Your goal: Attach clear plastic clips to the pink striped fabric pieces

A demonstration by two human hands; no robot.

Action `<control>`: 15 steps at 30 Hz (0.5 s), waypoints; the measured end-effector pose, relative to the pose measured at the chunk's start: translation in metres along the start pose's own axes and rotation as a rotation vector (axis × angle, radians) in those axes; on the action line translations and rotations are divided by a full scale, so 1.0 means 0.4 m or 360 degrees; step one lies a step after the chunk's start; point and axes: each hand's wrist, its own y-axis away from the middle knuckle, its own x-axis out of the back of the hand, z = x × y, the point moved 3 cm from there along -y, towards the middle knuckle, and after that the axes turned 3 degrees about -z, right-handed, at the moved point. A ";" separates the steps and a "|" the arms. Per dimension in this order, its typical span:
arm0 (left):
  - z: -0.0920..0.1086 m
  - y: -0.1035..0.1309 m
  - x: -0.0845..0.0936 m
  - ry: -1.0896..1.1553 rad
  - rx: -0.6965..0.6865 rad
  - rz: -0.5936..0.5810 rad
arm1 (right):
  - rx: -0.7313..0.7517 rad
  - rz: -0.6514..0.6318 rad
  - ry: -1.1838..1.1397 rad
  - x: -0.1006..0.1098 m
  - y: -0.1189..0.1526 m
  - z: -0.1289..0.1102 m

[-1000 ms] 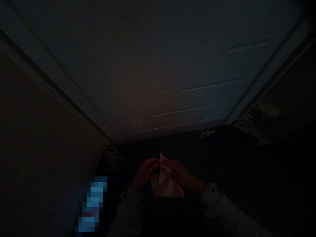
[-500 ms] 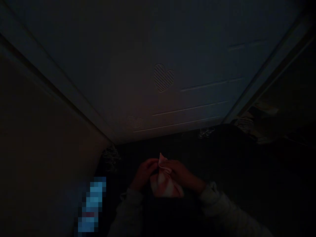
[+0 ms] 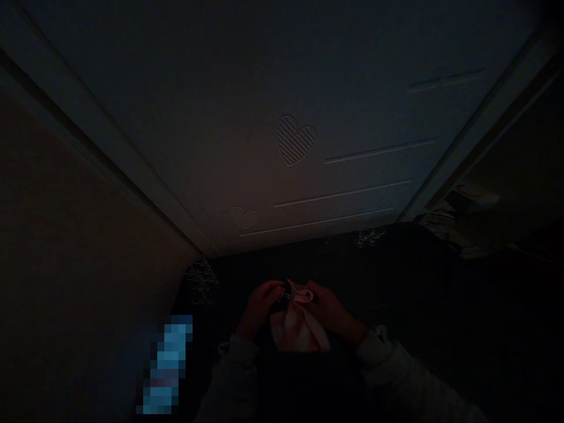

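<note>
The scene is very dark. A pink-and-white patterned cloth (image 3: 297, 329) lies low in the middle, its upper part gathered into a raised fold. My right hand (image 3: 328, 305) is closed on that fold from the right side. Just left of the fold is my left hand (image 3: 264, 299), fingers curled and fingertips pinched together. Something small, thin and pale shows between those fingertips and the cloth; it is too dim to name. The cloth's lower edge meets a black area where nothing can be made out.
A pale panel with embossed hearts (image 3: 296, 140) and ridges rises ahead. Looped, shiny shapes (image 3: 200, 282) lie at its left corner, more such shapes (image 3: 370, 236) along its base. A bright blue pixelated strip (image 3: 167, 367) glows at lower left. Pale items (image 3: 478, 197) sit at right.
My left hand has drawn slightly away from the fold, and a small thin thing now shows there. The fold has opened into a loop by my right hand. The view has shifted a little.
</note>
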 end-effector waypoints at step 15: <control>0.009 0.006 -0.013 0.0007 -0.0015 -0.0055 | -0.0005 -0.0013 -0.0085 0.007 0.000 -0.012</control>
